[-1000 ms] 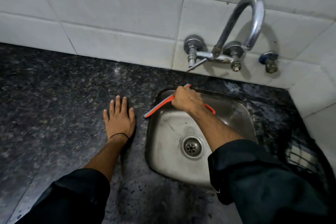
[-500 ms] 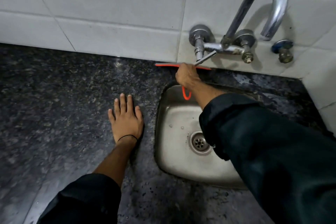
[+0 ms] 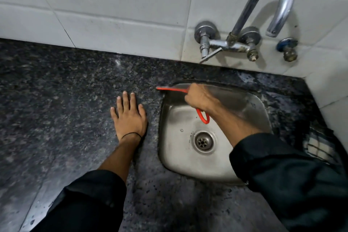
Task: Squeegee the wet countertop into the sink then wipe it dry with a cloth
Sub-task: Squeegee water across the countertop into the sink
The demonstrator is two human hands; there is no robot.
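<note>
My right hand [image 3: 199,97] grips a red squeegee [image 3: 170,89] over the far left corner of the steel sink [image 3: 180,152]. Its blade end pokes out to the left across the sink's rim, and its red loop handle hangs below my wrist. My left hand [image 3: 129,116] lies flat, fingers spread, on the dark speckled granite countertop [image 3: 66,103] just left of the sink. A checked cloth [image 3: 318,147] lies on the counter at the right, partly hidden by my right sleeve.
A chrome gooseneck tap [image 3: 269,5] with its valves is mounted on the white tiled wall above the sink. A blue-capped valve [image 3: 287,49] sits to its right. A tiled side wall closes off the counter on the right. The sink drain [image 3: 203,141] is uncovered.
My right hand has pulled the squeegee from the back wall edge toward me, down over the sink's far rim. My left hand has stayed flat on the counter.
</note>
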